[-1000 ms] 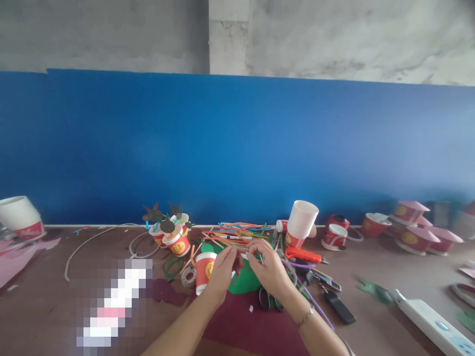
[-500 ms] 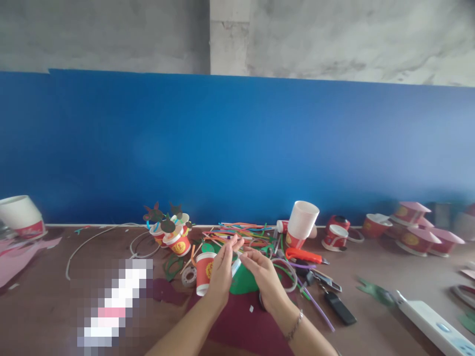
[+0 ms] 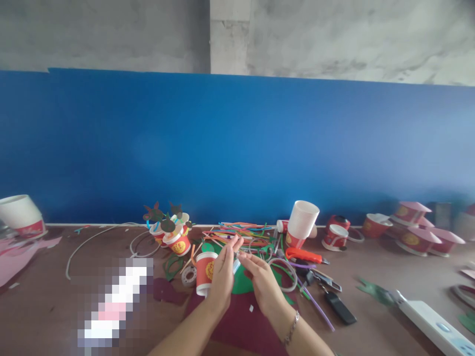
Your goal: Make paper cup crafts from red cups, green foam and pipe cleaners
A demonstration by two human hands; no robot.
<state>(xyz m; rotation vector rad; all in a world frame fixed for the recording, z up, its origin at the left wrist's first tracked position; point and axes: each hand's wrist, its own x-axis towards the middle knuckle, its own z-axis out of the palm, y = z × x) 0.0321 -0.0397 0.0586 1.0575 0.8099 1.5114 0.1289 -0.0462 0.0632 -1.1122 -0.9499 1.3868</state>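
Observation:
My left hand [image 3: 222, 271] and my right hand [image 3: 262, 284] hover over the table with fingers stretched out and palms turned toward each other. A small white and blue thing [image 3: 236, 266] shows in the gap between them; I cannot tell whether they press on it. Under the hands lie a green sheet [image 3: 243, 283] and a maroon sheet [image 3: 241, 321]. A red paper cup [image 3: 205, 271] stands just left of my left hand. A pile of coloured straws [image 3: 237, 231] lies behind the hands.
Decorated red cups [image 3: 172, 237] and a tape roll [image 3: 188, 277] sit to the left. An orange utility knife [image 3: 304, 255], a tilted white cup [image 3: 302, 222], a black key fob [image 3: 339, 307] and a white power strip [image 3: 430, 321] lie to the right. More red cups [image 3: 408, 237] stand far right against the blue wall.
Both hands have opened from a pinch over the green sheet to flat, facing palms. The right hand has slid a little toward me.

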